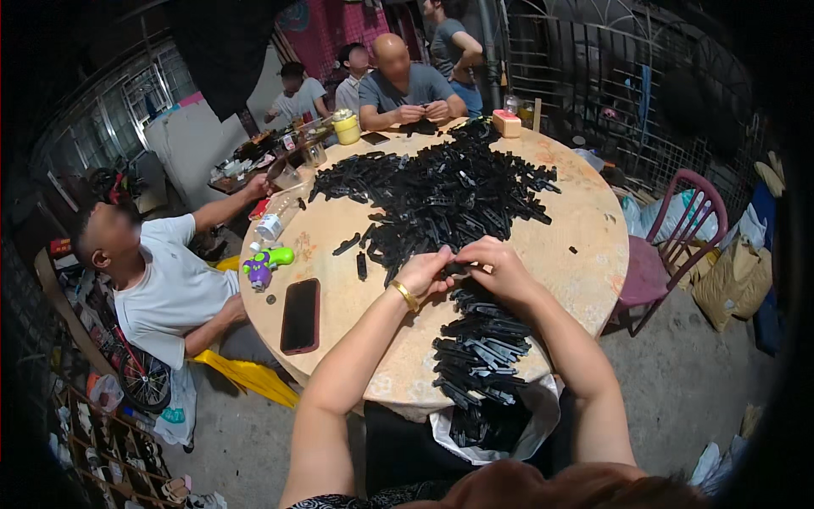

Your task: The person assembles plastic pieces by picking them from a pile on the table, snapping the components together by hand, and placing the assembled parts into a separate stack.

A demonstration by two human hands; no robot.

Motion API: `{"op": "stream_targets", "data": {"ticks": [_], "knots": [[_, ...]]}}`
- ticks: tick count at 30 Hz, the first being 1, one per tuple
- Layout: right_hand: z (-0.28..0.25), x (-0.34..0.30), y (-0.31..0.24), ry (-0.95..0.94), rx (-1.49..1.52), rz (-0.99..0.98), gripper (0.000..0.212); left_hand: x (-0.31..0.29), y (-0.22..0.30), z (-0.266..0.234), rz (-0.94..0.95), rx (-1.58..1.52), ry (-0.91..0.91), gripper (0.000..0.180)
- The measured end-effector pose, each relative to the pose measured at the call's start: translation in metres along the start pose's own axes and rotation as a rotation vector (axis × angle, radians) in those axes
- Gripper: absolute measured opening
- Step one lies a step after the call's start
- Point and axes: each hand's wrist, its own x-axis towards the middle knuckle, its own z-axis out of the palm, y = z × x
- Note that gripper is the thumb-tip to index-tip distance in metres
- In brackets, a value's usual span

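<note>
Both my hands meet over the near middle of a round table (339, 237). My left hand (426, 273) and my right hand (496, 268) pinch a small black plastic part (454, 269) between their fingers; its exact shape is mostly hidden. Just beyond them spreads a big heap of black plastic pieces (441, 187), long and narrow. Nearer to me, a stack of similar black strips (479, 352) lies in rough rows down to the table edge. Below that edge an open white sack (543, 416) holds more black pieces.
Left on the table lie a dark phone (301, 316), a green and purple toy (267, 265) and a clear bottle (270, 226). A yellow jar (346, 127) and an orange box (507, 124) stand at the far side. People sit left and across. A red chair (670, 246) stands right.
</note>
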Motion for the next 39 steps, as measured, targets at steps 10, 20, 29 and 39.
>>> {"op": "stream_targets", "data": {"ticks": [10, 20, 29, 39], "knots": [[-0.002, -0.009, 0.002, -0.009, 0.096, 0.304, 0.034, -0.021, 0.005, 0.026, 0.474, 0.850, 0.213, 0.029], [-0.012, -0.005, -0.001, -0.123, 0.032, 0.301, 0.028, -0.021, 0.014, 0.027, 0.706, 1.091, 0.154, 0.029], [-0.009, -0.008, 0.000, -0.023, 0.046, 0.224, 0.022, -0.025, 0.013, 0.030, 0.763, 1.018, 0.177, 0.025], [-0.005, -0.011, 0.025, -0.101, 0.114, 0.452, 0.028, -0.008, 0.011, 0.004, 0.525, 0.777, 0.211, 0.035]]}}
